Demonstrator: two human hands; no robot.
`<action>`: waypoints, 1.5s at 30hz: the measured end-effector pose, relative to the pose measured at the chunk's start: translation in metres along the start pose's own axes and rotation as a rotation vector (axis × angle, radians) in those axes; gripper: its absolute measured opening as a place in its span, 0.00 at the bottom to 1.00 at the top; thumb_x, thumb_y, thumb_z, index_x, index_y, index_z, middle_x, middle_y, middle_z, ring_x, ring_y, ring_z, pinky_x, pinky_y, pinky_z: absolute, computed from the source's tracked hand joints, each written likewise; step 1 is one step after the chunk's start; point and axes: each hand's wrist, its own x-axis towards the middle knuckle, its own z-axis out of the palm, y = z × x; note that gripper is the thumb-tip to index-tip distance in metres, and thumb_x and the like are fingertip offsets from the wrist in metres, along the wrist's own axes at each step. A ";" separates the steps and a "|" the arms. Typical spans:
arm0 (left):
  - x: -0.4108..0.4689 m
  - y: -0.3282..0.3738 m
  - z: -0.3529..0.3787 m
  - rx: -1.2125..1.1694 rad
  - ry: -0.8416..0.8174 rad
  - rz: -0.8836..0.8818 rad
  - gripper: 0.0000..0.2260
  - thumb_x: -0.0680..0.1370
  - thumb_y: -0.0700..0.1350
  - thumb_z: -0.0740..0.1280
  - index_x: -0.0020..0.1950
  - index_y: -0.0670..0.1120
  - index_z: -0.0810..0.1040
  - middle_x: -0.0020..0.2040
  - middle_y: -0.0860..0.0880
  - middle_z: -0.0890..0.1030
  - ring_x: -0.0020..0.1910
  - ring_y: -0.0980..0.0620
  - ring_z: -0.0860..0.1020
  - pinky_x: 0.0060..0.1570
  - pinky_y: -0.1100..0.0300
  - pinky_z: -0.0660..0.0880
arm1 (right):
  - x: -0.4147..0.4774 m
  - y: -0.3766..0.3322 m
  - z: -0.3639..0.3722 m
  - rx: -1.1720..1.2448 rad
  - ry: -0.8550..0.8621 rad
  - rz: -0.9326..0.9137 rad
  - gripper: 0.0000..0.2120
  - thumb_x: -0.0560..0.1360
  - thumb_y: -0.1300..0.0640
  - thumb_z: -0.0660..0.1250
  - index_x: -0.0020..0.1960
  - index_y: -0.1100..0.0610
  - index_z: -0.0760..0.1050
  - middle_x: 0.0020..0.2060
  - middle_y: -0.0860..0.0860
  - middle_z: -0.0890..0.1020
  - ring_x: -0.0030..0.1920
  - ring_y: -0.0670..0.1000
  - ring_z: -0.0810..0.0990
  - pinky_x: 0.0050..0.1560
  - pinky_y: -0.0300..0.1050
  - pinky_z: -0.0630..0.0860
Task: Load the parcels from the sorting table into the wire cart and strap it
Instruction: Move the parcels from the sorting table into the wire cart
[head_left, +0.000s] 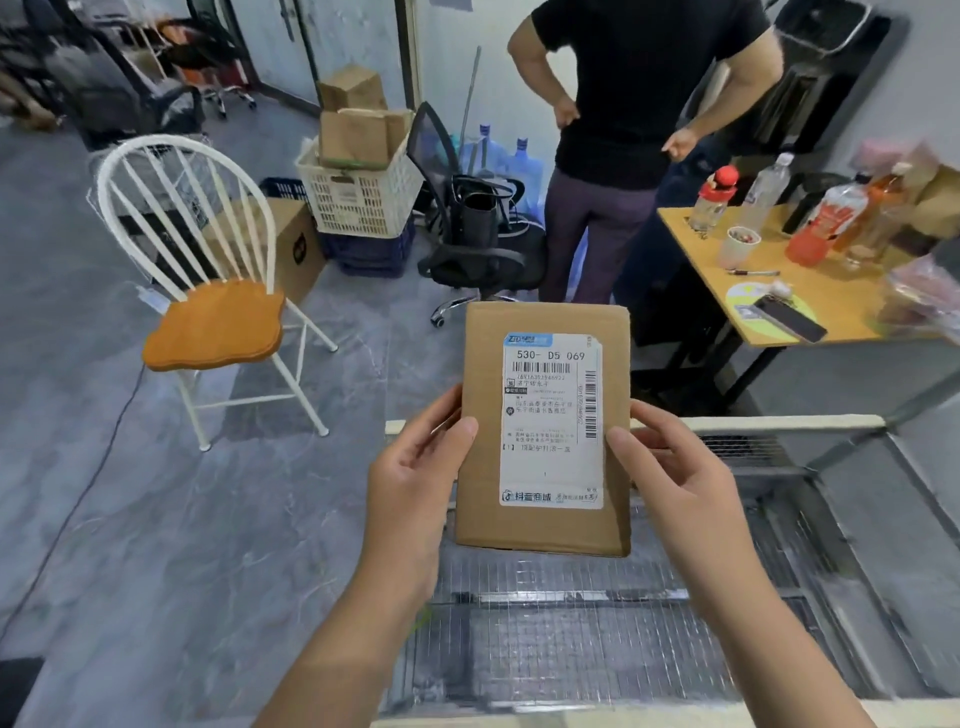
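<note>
Parcel (545, 525) held at frame centre, side edges pinched by left grip (410, 483) and right grip (675, 483). To be lowered flat into wire cart (571, 649) below, then released evenly.

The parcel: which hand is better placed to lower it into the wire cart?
Probably the right hand: it grips the parcel above the wire cart; the left hand is at its edge.

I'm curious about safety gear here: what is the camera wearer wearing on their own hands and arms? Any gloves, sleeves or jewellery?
Nothing is worn. The left hand and the right hand are bare, with no gloves, rings or watch in view. The left forearm and the right forearm are uncovered down to the frame's lower edge, so no sleeve shows.
</note>
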 end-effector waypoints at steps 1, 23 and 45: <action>0.010 -0.004 -0.002 -0.001 -0.002 -0.006 0.15 0.78 0.40 0.68 0.65 0.50 0.79 0.56 0.53 0.85 0.57 0.55 0.82 0.56 0.58 0.77 | 0.009 0.003 0.004 -0.010 -0.009 0.006 0.12 0.77 0.52 0.69 0.59 0.42 0.78 0.47 0.45 0.82 0.49 0.43 0.81 0.44 0.36 0.76; 0.202 -0.367 -0.047 0.468 0.198 -0.623 0.12 0.84 0.47 0.59 0.52 0.67 0.71 0.49 0.56 0.81 0.46 0.56 0.81 0.38 0.62 0.77 | 0.178 0.402 0.078 -0.245 -0.387 0.586 0.13 0.77 0.56 0.69 0.62 0.50 0.75 0.46 0.53 0.81 0.46 0.50 0.82 0.49 0.52 0.82; 0.303 -0.641 -0.193 0.715 0.267 -0.602 0.27 0.84 0.44 0.58 0.81 0.54 0.51 0.75 0.52 0.67 0.66 0.54 0.71 0.56 0.67 0.68 | 0.233 0.670 0.239 -0.186 -0.565 0.763 0.20 0.82 0.60 0.61 0.72 0.47 0.67 0.56 0.37 0.71 0.57 0.43 0.71 0.47 0.29 0.71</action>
